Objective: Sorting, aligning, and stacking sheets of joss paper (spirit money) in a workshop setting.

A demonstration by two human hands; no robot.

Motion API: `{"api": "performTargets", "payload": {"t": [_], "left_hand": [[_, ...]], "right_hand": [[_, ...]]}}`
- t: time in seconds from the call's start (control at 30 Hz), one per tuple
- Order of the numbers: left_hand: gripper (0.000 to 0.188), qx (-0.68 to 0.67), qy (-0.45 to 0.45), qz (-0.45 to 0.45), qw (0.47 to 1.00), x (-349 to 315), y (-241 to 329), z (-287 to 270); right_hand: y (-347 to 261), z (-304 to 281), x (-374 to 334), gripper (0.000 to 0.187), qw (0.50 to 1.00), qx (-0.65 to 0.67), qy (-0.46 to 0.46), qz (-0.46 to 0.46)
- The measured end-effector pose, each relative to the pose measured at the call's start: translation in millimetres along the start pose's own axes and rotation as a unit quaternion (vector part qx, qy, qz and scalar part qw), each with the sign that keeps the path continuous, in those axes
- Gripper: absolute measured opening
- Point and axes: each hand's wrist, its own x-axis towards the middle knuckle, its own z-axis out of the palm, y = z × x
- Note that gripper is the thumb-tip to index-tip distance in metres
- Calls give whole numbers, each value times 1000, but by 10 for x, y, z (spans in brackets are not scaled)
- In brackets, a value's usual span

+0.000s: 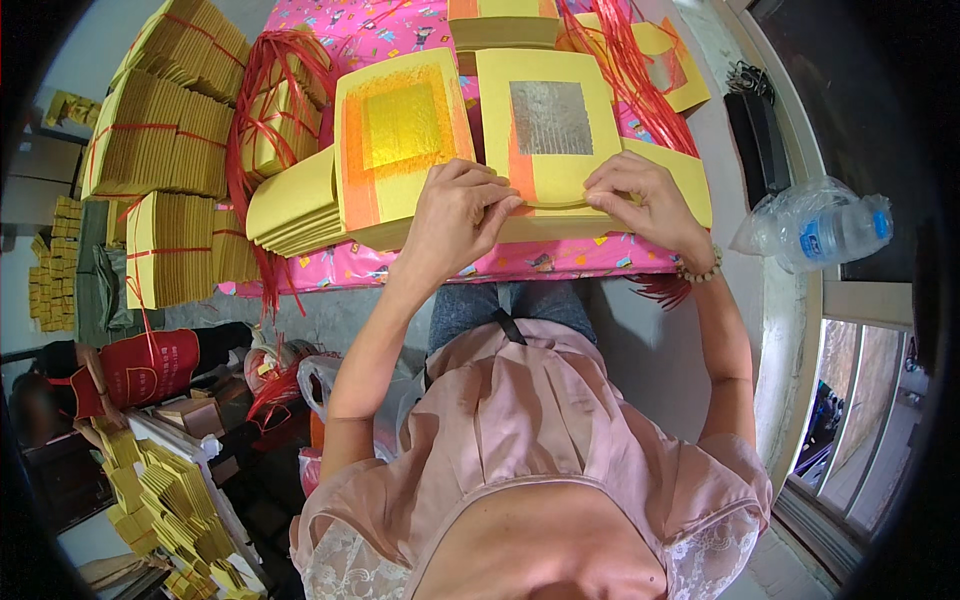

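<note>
A stack of yellow joss paper (550, 180) with a silver foil square on its top sheet lies in front of me. My left hand (460, 210) is closed at the near left edge of its upper sheets, thumb and fingertips pinched together. Opposite, my right hand (645, 200) pinches the same near edge toward the right, where the paper bows up slightly. A beaded bracelet (700, 266) circles my right wrist. Just left of this stack lies another stack of joss paper (400, 205), topped by a gold foil square with an orange border; my left hand overlaps its near right corner.
A pink patterned cloth (490, 262) covers the table. Red ties (645, 80) hang at the far right, and tied bundles (150, 140) rise at left. A plastic bottle (840, 235) in a clear bag is at right. Lower left, a person in a red apron (150, 370) stands near more yellow paper.
</note>
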Motion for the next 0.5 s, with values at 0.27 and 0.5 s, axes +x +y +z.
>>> {"api": "performTargets", "payload": {"t": [0.27,0.5], "left_hand": [[11,63,-5,6,998,111,2,-16],[28,60,58,23,996,401,64,-204]], "right_hand": [[-173,142,-64,20,977,-183,91,-65],[-135,-166,417,13,984,-113,135,-18]]}}
